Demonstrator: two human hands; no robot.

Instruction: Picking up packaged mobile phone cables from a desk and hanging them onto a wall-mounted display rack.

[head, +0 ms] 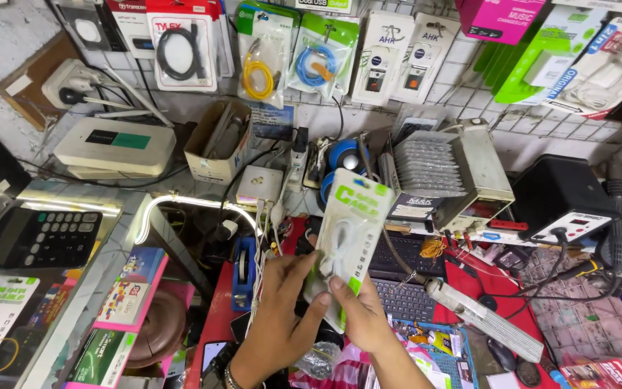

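Both my hands hold up a white and green cable package (350, 230) with a coiled white cable showing through its clear front. My left hand (280, 317) grips its lower left side, thumb across the front. My right hand (360, 311) pinches its lower right edge. The package stands upright, tilted slightly right, above a cluttered workbench with a dark keyboard (404, 288) behind it.
Packaged cables (264, 54) and chargers hang on a wire grid above. A black calculator (41, 236) lies on a glass counter at left. A power supply (480, 173), a black station (563, 198), a tape dispenser (242, 272) and a white box (115, 146) crowd the bench.
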